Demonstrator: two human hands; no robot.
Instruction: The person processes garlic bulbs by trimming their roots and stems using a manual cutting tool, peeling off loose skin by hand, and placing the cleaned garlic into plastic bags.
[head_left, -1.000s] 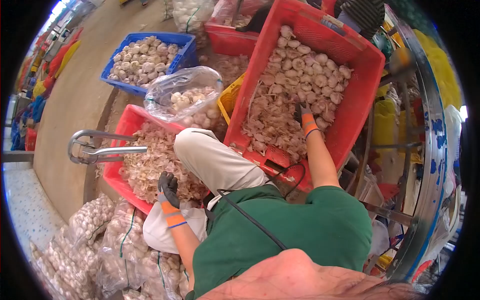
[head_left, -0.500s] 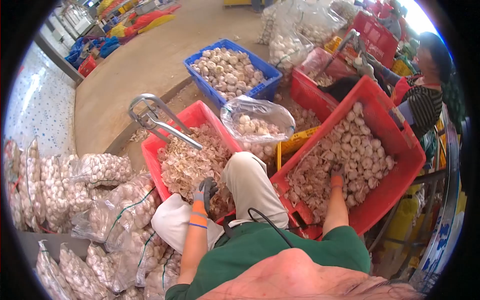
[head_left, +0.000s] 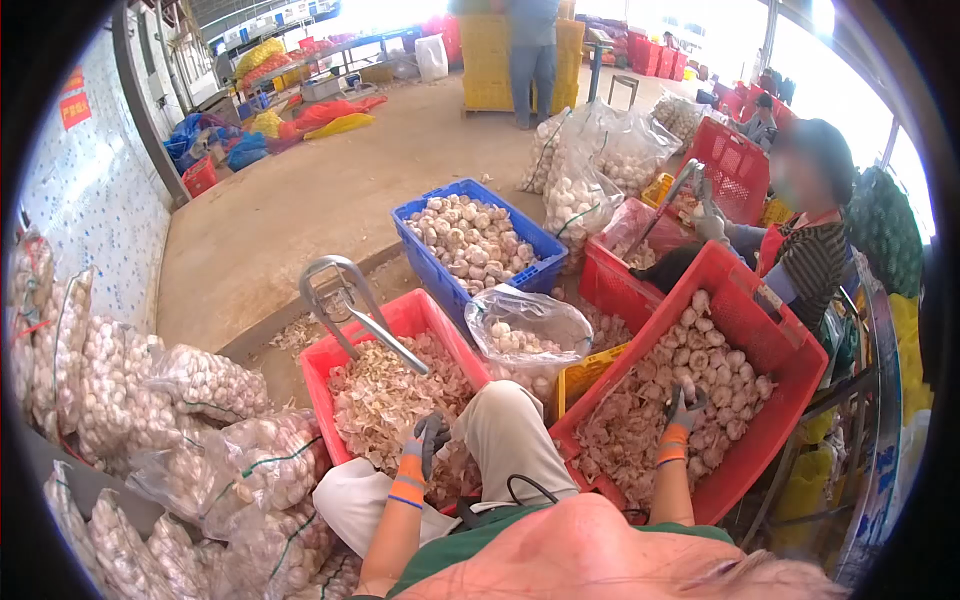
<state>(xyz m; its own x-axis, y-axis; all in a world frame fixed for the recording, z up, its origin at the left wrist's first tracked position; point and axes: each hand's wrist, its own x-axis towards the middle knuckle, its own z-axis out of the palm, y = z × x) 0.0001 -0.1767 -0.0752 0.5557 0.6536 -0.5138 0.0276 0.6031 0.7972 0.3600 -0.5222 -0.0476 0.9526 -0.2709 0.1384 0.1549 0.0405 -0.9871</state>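
Note:
My left hand (head_left: 431, 438), in a grey glove with an orange cuff, hangs with curled fingers over the near side of a red crate (head_left: 316, 372) of garlic skins (head_left: 395, 400). Its palm is turned away, so what it may hold is hidden. My right hand (head_left: 684, 412), gloved alike, is over the larger red crate (head_left: 775, 440) on the right. Its fingers are closed around a pale garlic bulb (head_left: 687, 386). Loose garlic bulbs (head_left: 722, 372) lie beyond this hand, and papery skins cover the crate's left part. A bent metal handle (head_left: 385, 325) slants over the left crate.
A blue crate (head_left: 430, 262) of garlic and an open plastic bag (head_left: 540, 325) stand ahead. Filled garlic bags (head_left: 215, 380) pile up on the left. A co-worker (head_left: 815, 235) sits at the right beside red crates. Another person (head_left: 532, 60) stands by yellow crates (head_left: 485, 65).
The view has tilted up, showing more of the hall. My right hand has lifted from among the bulbs and turned, with a bulb now at its fingers. My left hand stays by the skins.

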